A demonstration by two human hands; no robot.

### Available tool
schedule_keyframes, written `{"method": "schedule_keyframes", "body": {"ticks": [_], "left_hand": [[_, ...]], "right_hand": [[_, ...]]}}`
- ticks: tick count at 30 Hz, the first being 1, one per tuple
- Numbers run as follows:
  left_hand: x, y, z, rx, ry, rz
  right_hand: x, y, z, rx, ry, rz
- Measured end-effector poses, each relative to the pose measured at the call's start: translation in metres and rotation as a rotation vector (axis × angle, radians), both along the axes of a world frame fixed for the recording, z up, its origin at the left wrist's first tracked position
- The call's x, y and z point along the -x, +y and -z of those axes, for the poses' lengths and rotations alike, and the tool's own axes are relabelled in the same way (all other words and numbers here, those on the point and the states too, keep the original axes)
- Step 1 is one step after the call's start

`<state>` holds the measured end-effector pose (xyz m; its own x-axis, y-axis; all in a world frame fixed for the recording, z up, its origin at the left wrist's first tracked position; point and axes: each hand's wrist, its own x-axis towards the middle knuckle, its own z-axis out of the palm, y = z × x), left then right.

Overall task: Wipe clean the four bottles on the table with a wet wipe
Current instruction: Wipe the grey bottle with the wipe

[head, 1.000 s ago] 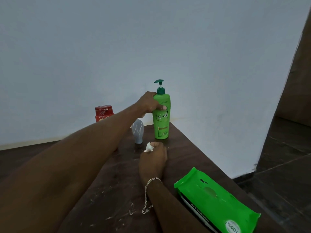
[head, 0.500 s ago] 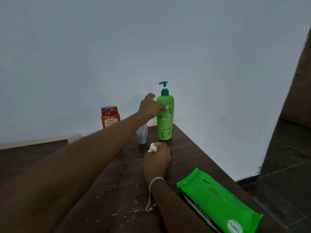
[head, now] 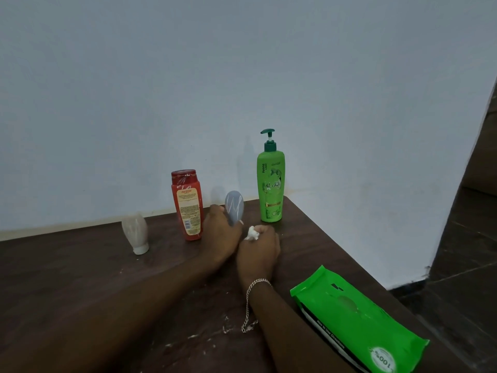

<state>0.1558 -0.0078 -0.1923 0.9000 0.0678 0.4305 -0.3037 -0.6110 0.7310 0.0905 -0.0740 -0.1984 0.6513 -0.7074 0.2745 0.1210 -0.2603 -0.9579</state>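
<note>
– Bottles, all four: where do they stand, and how far along is the wiping?

– Nearest first. At the lower right of the frame, a bright green plastic pack of wet wipes (head: 357, 321) lies on the dark brown wooden worktop (head: 80, 278). Up and left of it, at centre, is the right grip (head: 259, 250), with a silver chain bracelet (head: 251, 300) at the wrist. It is clenched into a fist on a crumpled white wet wipe (head: 252, 234), which pokes out at the top. The fist rests on the worktop.

– And the other one?

– The left grip (head: 222, 235), just beside the right, has its fingers and thumb closed round the lower part of a small grey squeeze tube (head: 234, 205). The tube stands upright at centre, its base hidden by the hand. The wipe is just beside the tube, not on it.

– Further back?

– Left of that hand, a flat red plastic bottle with a red cap (head: 187, 205) stands upright. Further left, apart from the others, a cream squeeze tube (head: 135, 232) stands on its white cap. Right of centre, a tall green pump bottle (head: 271, 184) stands near the worktop's far corner, by the pale blue-grey wall (head: 242, 76).

– So, progress?

– Under way, I judge. The wipe is out and bunched, and the grey tube seems to be the one in hand. No surface shows which bottles are already clean, so I cannot tell how many remain.
</note>
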Motion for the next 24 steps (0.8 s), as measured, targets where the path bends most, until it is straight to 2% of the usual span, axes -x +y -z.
{"method": "schedule_keyframes", "body": {"ticks": [6,11,19,24], "left_hand": [[-0.026,-0.018,0.008,-0.041,0.113,-0.067],[-0.036,-0.035,0.009,0.039,0.189,-0.126],[-0.043,-0.037,0.008,-0.107,0.195,-0.198],[-0.024,-0.023,0.008,-0.117,0.177,-0.127]], "right_hand": [[-0.001,0.000,0.002,-0.003,0.009,-0.006],[-0.004,-0.002,0.004,0.000,0.028,-0.026],[-0.005,-0.002,0.007,0.011,0.043,-0.014],[-0.004,-0.002,0.007,-0.009,0.031,-0.007]]}}
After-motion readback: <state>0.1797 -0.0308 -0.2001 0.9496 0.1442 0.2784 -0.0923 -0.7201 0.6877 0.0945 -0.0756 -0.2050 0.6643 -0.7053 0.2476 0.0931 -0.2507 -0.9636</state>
